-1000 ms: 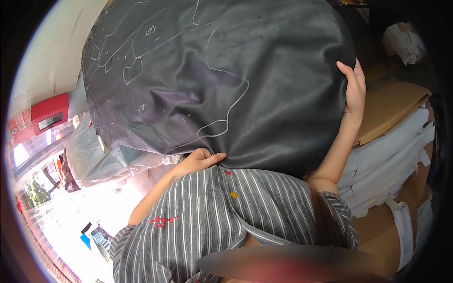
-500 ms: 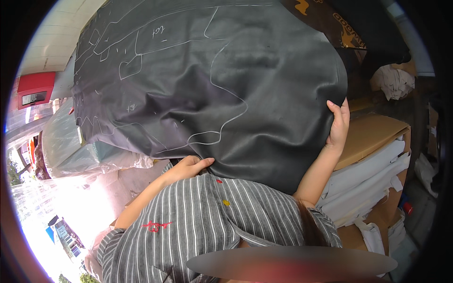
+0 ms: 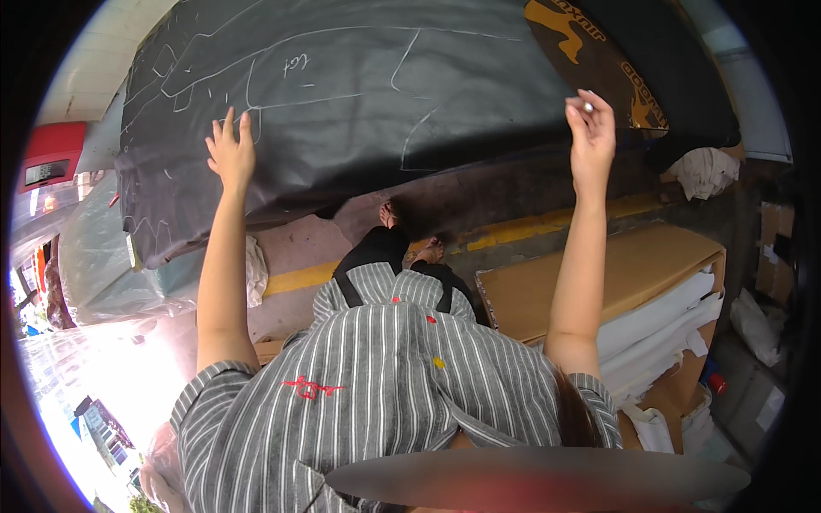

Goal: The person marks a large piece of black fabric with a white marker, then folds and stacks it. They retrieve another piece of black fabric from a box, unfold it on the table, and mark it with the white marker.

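Note:
A large sheet of black leather (image 3: 342, 73) with white outlines drawn on it lies over the work surface, its near edge hanging down in folds. My left hand (image 3: 231, 156) is over the left part of the sheet, fingers spread, holding nothing; I cannot tell whether the fingertips touch it. My right hand (image 3: 592, 147) is raised at the right end of the sheet, fingers curled round a slim pen-like thing (image 3: 587, 107) with a silvery tip. Most of that thing is hidden in the fingers.
A dark board with orange print (image 3: 590, 64) lies beyond the sheet's right end. At the right stands a cardboard box (image 3: 590, 265) with folded white material (image 3: 658, 321). A red box (image 3: 53, 156) and clear plastic wrap (image 3: 94, 256) are at the left. A yellow line (image 3: 522, 229) crosses the floor.
Both hands have let go of the leather's near edge and moved forward. The sheet now lies flatter and farther away, showing my feet and the floor. The pen-like thing shows in my right hand.

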Motion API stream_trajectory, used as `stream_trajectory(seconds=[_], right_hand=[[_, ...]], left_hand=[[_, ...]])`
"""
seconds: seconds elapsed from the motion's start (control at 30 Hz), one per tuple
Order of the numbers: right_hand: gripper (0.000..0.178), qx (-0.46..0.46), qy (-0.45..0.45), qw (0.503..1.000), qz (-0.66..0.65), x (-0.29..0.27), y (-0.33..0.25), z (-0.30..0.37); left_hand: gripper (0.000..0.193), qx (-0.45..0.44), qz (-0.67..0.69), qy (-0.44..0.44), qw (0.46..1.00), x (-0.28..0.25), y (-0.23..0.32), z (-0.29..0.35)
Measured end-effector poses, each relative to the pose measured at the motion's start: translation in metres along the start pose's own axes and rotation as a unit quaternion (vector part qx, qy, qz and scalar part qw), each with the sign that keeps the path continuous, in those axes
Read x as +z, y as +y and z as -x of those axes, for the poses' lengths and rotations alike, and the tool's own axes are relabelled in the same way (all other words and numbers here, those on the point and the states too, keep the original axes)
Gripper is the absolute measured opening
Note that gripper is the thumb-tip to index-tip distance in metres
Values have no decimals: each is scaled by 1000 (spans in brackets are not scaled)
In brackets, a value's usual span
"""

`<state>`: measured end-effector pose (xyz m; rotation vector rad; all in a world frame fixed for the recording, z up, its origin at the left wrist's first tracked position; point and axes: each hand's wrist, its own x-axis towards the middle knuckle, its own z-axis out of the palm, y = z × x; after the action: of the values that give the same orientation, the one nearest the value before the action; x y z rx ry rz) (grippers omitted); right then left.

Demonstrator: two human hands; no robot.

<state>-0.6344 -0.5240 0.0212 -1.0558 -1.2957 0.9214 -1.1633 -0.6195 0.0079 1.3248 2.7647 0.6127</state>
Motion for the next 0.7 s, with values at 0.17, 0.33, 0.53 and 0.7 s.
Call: stream_trajectory(seconds=[0.17, 0.33, 0.53, 0.7], right_hand=[[45, -120, -65, 926, 353, 64, 46, -66], [55, -109, -79, 881, 454, 90, 56, -86], [58, -84, -64, 883, 457, 149, 67, -148], [38, -80, -11, 925, 372, 155, 56, -153]], left_hand=[[83, -43, -70, -10, 997, 48, 3, -99], [95, -63, -98, -23, 993, 66, 15, -127], [98, -52, -102, -7, 993, 79, 18, -217], [104, -8, -75, 31, 997, 84, 22, -223]])
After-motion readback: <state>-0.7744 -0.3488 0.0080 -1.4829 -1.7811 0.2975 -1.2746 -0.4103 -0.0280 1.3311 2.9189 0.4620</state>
